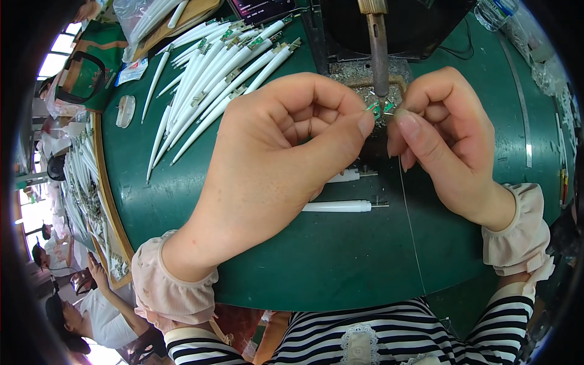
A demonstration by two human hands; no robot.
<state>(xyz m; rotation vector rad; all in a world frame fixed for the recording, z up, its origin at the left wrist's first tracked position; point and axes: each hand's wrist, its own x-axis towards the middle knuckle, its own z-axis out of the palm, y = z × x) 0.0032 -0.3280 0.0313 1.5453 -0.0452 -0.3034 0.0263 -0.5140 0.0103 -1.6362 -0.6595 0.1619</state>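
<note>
My left hand (261, 152) is closed, thumb and forefinger pinching a tiny green circuit board (375, 111). A second green piece (389, 107) sits beside it, close to my right fingertips; whether those touch it I cannot tell. My right hand (453, 134) is closed too, with a thin solder wire (409, 207) trailing from its fingers down to the table's near edge. Between both hands a fixed soldering iron (380, 67) points down at the small boards. Below my left hand lie a white tapered stick (337, 207) and another white stick (348, 176), each with metal pins at its end.
Several white sticks with green boards lie piled (207, 91) on the green table (340, 261). A clear plastic case (126, 111) and green bag (91, 64) are left, a wood-framed tray (104, 176) beyond. A steel ruler (520, 103) and bottle (494, 12) are right. People sit far left.
</note>
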